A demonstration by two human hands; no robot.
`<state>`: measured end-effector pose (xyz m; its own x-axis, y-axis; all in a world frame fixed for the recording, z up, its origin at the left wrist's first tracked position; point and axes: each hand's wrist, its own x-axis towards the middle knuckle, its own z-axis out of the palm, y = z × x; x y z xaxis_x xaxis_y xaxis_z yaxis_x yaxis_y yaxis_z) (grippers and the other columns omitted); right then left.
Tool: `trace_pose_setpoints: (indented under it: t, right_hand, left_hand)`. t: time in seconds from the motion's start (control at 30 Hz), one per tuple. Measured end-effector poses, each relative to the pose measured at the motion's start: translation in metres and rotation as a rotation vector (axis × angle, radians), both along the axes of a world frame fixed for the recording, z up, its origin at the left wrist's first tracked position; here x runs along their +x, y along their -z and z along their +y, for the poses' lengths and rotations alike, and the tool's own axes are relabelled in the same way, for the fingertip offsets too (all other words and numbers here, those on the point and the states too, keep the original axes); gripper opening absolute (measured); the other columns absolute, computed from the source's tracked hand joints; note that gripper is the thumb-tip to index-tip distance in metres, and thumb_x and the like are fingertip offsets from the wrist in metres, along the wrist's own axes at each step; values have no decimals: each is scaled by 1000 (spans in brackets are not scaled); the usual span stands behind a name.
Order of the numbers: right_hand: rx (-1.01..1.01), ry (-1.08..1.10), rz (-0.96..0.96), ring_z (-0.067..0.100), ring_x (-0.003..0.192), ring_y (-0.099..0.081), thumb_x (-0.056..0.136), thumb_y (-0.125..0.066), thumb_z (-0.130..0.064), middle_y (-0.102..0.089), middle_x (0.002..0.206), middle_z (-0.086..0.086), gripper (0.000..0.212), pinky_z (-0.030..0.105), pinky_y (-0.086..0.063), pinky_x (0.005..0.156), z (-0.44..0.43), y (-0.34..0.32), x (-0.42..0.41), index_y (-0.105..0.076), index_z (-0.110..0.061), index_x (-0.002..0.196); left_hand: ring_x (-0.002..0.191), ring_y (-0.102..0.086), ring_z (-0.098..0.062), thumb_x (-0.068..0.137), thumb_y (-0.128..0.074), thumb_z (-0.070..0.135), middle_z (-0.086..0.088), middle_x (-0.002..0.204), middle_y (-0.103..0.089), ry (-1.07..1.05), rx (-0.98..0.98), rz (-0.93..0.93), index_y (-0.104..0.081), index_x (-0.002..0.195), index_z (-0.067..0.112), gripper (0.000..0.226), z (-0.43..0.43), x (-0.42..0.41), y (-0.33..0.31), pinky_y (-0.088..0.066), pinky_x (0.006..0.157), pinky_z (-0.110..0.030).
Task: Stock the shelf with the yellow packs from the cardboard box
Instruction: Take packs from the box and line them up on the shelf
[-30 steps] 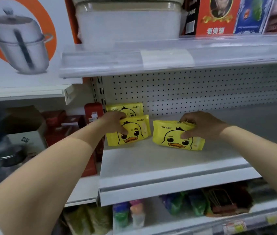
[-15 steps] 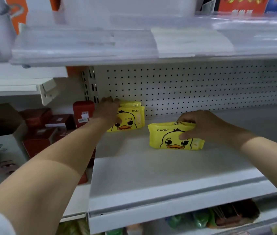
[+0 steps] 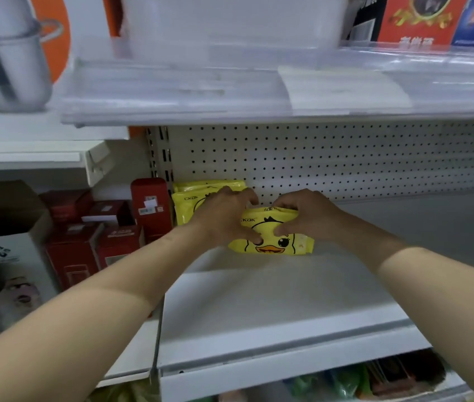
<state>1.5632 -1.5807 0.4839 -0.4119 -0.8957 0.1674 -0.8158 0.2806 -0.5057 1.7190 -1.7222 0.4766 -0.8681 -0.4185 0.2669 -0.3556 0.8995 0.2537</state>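
**Update: squaring up one duck pack**

Clamping left hand and right hand on one yellow pack, pressing thumbs into its face, curling fingers over the top edge. Standing it on the shelf, long axis left-right, just right of and in front of the corner packs. Probably nudging it back-left next, leading with the left, being nearer. Versus half a second ago: bringing the left over off the corner packs, scooting the pack closer to them.
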Motion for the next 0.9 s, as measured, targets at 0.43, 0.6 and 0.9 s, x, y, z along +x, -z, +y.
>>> trace_pose_setpoints:
  t: [0.43,0.6,0.9]
  right_hand:
    - [-70,129,137,17,114,-55,74,-81,-27,-50,127,-1,68,34,-51,88,-16,24,13,-51,-31,135]
    - [14,120,203,15,118,-51,79,-77,-29,-48,132,-3,64,30,-47,90,2,29,12,-48,-34,137]
    - [124,123,242,17,118,-51,83,-73,-33,-45,136,-2,62,29,-45,90,48,16,24,-44,-34,138]
  left_hand:
    - [118,-46,-28,78,-80,31,-8,127,-46,-333,-104,-26,-48,133,20,65,-56,21,6,-48,92,-41]
    - [125,-41,-31,82,-75,34,-11,135,-43,-462,-246,-43,-42,137,16,66,-58,14,12,-45,95,-41]
    - [130,-36,-31,73,-82,39,-11,139,-39,-409,-157,66,-41,139,18,81,-1,28,6,-42,102,-43]
